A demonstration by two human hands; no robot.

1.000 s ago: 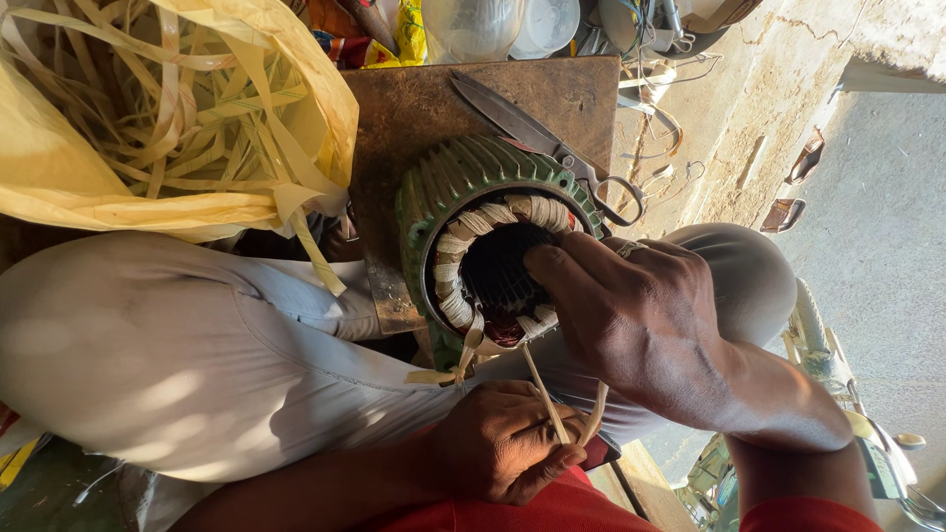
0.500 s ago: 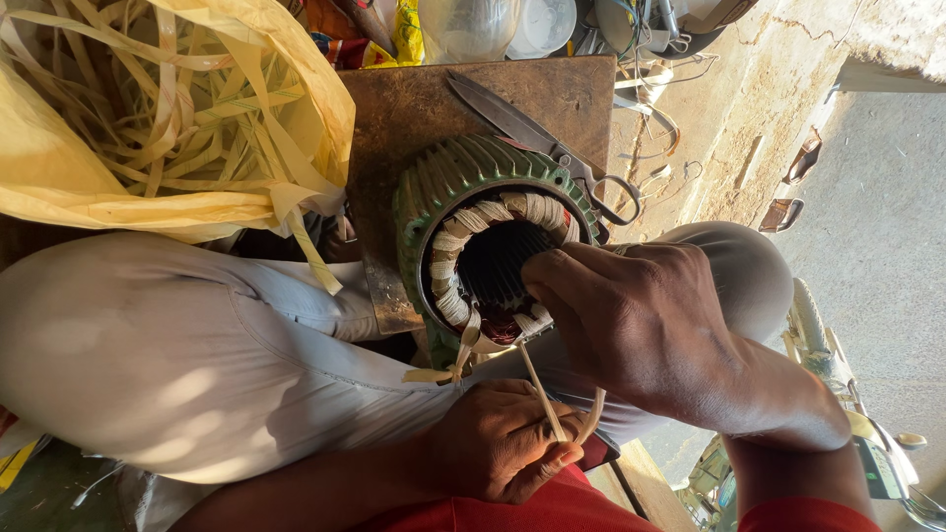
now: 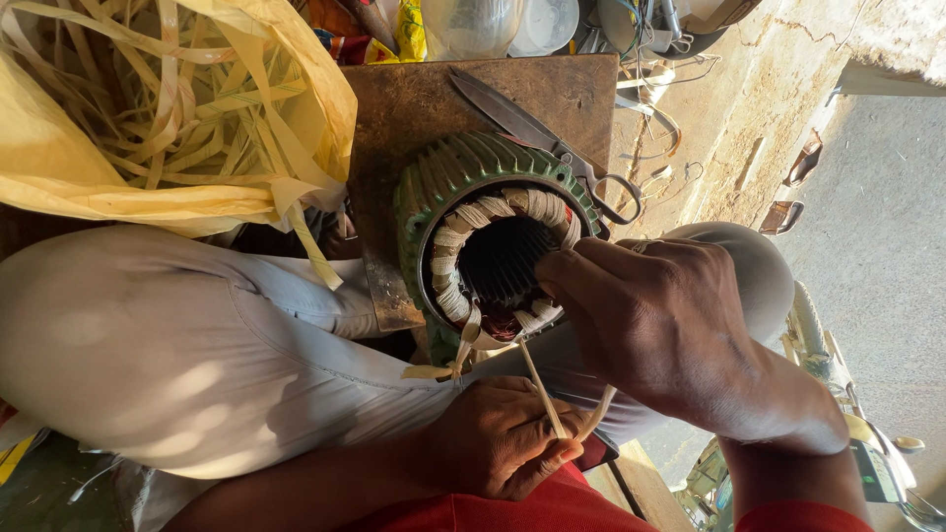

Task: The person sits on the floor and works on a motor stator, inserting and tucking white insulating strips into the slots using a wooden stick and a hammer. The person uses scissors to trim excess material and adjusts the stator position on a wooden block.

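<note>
Stator: we see a green ribbed round motor housing with pale tape-bound copper windings [image 3: 493, 251] standing on end on a worn brown wooden board [image 3: 414, 108], its dark slotted bore facing us, between the person's knees in pale grey trousers [image 3: 197, 345].
Right hand: our right hand [image 3: 670, 325] comes in from 4 o'clock – its fingers curl together over the housing rim at the bore's 4 o'clock edge, fingertips pressed on the windings; we cannot tell what, if anything, they pinch.
Left hand: our left hand [image 3: 503, 438] sits at 6 o'clock below the housing, fingers closed, pinching a thin cream-coloured flat strip [image 3: 537, 384] that runs up to the lower windings.
Loose ends: more cream strip ends [image 3: 458, 360] hang from the winding at 7 o'clock.
Scissors: long grey metal scissors [image 3: 537, 133] lie on the board at 1 o'clock, touching the housing rim.
Bag: a yellow plastic bag full of cream strips [image 3: 158, 108] sits at 10 o'clock, well apart from both hands.
Ground: cracked concrete – at 3 o'clock.
</note>
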